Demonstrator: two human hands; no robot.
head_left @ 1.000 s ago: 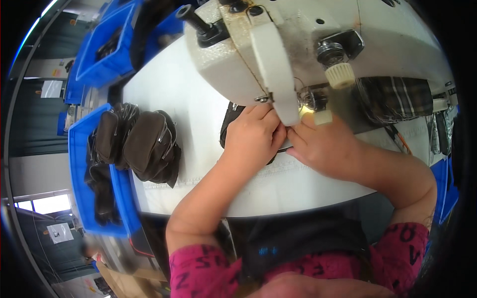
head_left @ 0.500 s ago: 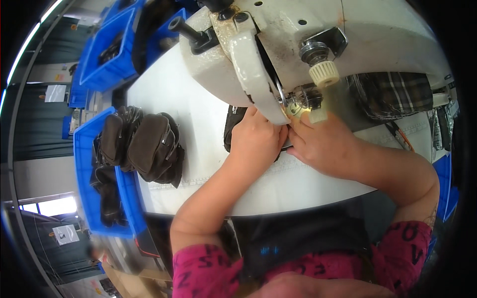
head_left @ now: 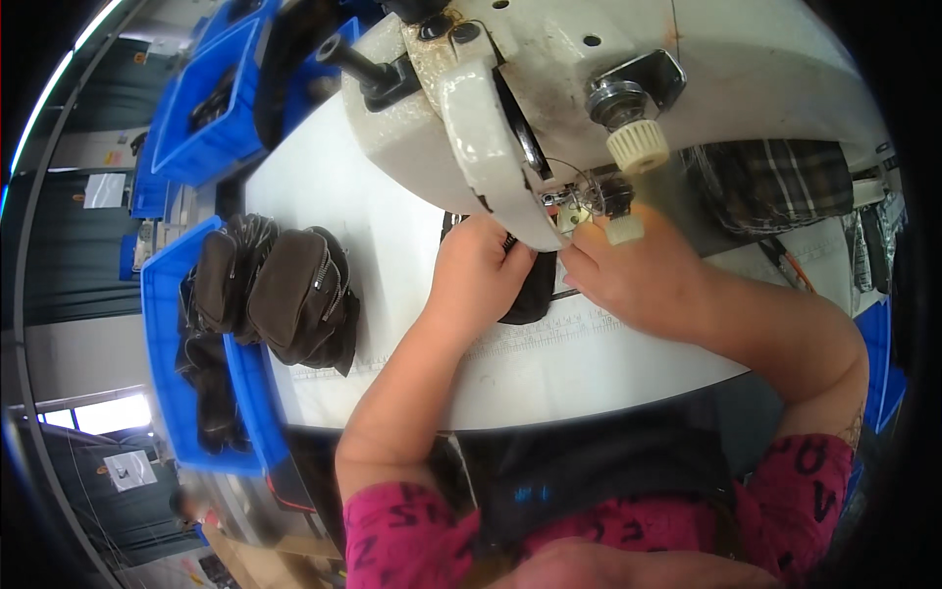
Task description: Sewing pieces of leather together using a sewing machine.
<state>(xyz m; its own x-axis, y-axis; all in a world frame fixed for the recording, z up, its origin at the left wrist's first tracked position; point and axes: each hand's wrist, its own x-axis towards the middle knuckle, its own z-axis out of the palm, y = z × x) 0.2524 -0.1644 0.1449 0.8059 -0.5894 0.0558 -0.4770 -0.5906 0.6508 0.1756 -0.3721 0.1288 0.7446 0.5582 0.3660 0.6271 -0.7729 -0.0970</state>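
Note:
My left hand point(head_left: 473, 273) is closed on a small black fabric pouch point(head_left: 533, 294), just left of the sewing machine's needle area. Part of the pouch shows below its fingers, and a zipper edge appears beside the thumb. My right hand point(head_left: 643, 280) is on the other side of the presser foot point(head_left: 574, 214), fingers bent together near the foot. Machine parts cover some of its fingertips, and what they pinch cannot be made out. The white sewing machine point(head_left: 491, 147) overhangs both hands, its curved thread lever cover passing between them.
Dark brown zippered pouches point(head_left: 294, 294) are piled at the table's left, by a blue bin point(head_left: 162, 344) holding more. Plaid fabric point(head_left: 775, 187) and an orange-and-black tool point(head_left: 788, 265) lie to the right. A ruler strip point(head_left: 530, 339) runs along the white table.
My left hand has shifted slightly left and down, away from the right hand. More of the black pouch now shows between them. My right hand stays near the presser foot.

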